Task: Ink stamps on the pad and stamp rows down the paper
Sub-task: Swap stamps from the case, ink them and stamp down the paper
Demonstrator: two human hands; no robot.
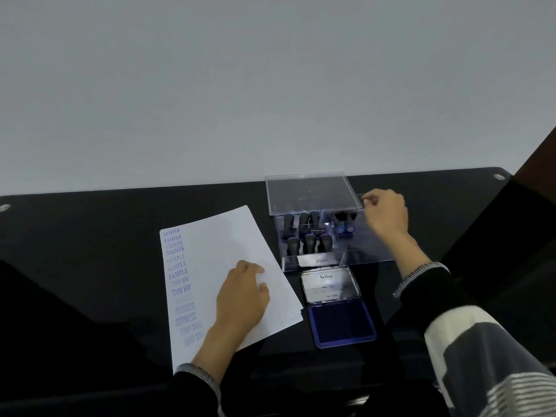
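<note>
Head view: glossy black table against pale wall; left grip flat on paper, right grip loosely curled, empty.

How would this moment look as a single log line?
left hand: flat on paper | right hand: at stamp box, no stamp | ink pad: open

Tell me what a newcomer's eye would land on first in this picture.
The white paper on the black table stands out first, with a column of blue stamped words down its left edge and the left hand resting flat on it. To its right lies the open ink pad, lid up. Behind the pad, the clear stamp box holds dark-handled stamps, the right hand at its far right side.
</note>
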